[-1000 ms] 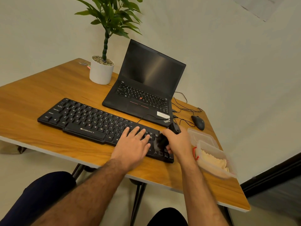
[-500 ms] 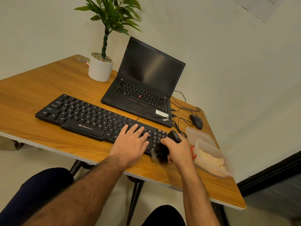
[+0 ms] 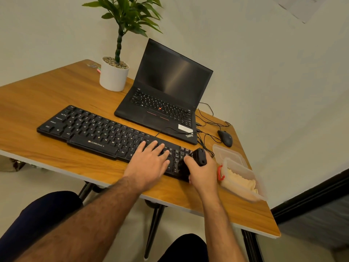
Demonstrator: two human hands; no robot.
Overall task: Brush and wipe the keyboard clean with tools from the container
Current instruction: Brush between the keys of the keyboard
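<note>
The right hand is curling its fingers around a small black brush, holding it by the thick black handle while the dark bristles are touching the right end of the keyboard. The left hand is lying flat with straight fingers, pressing on the keys just beside the brush and holding nothing. The keyboard is sitting on the counter, near the front edge. It looks light and stiff, so it could slide, and pressing it down flat looks like a good way to keep it steady. The brush looks light, with soft bristles, and the handle is the best place to hold it. Just to the right, a clear container is holding a soft yellow cloth, with its lid lying behind it.
</note>
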